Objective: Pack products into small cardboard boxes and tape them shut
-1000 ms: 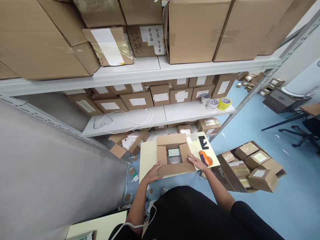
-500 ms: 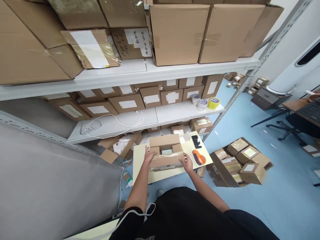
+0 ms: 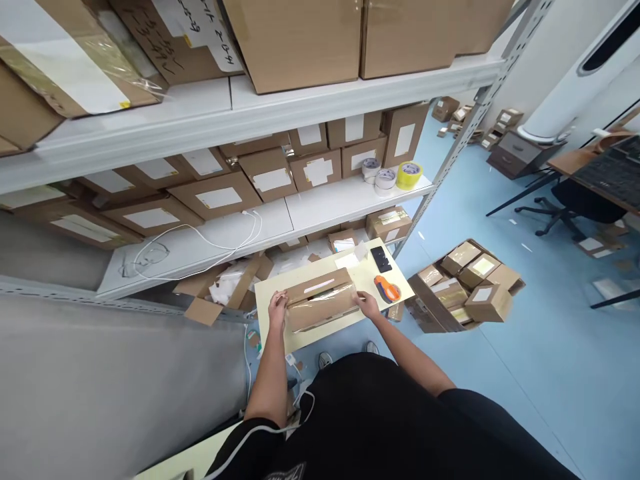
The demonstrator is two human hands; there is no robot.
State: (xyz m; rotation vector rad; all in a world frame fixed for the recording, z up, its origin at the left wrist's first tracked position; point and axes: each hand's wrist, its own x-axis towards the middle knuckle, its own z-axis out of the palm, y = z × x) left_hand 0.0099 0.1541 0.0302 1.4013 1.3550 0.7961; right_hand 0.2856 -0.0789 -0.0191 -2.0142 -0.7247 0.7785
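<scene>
A cardboard box (image 3: 323, 310) lies on the cream tabletop (image 3: 273, 341), its long top flaps folded nearly together with a narrow gap between them. Clear tape shines along the near flap. At the box's left end, my left hand (image 3: 278, 309) grips the edge with bent fingers. My right hand (image 3: 367, 305) holds the opposite end, thumb and fingers at the corner. Just beyond my right hand lies an orange and blue tape dispenser (image 3: 387, 289). Behind it is a black phone-like object (image 3: 381, 259).
A metal shelf rack (image 3: 300, 113) full of boxes stands ahead. Tape rolls (image 3: 409, 175) and a white cable (image 3: 200, 235) lie on its middle shelf. To the right, a large carton (image 3: 433, 313) holds several small boxes. An open box (image 3: 205, 311) sits left of the table.
The box's top flaps have been folded inward and now cover its inside. Both hands have stayed at its ends. The view has tilted and shifted.
</scene>
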